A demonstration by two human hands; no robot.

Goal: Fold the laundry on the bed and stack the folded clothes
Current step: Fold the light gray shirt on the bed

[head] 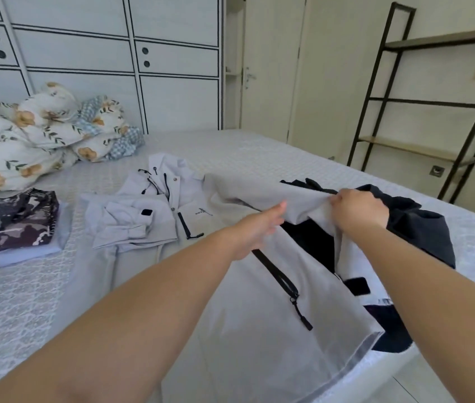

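A light grey hooded jacket (259,309) with black zips lies spread across the bed (21,301), its left sleeve folded over the chest. My right hand (357,210) pinches the jacket's right sleeve and holds it lifted above the body. My left hand (255,229) lies flat on the jacket front with straight fingers, beside the fold. A dark navy garment (422,228) lies crumpled under and behind the jacket on the right. A folded stack (12,225), camouflage piece on top of a pale one, sits at the left.
A bundled floral duvet (41,135) lies at the head of the bed by the panelled headboard (99,53). A black metal shelf (434,112) stands right of the bed, by a closed door. The bed's near right edge meets tiled floor.
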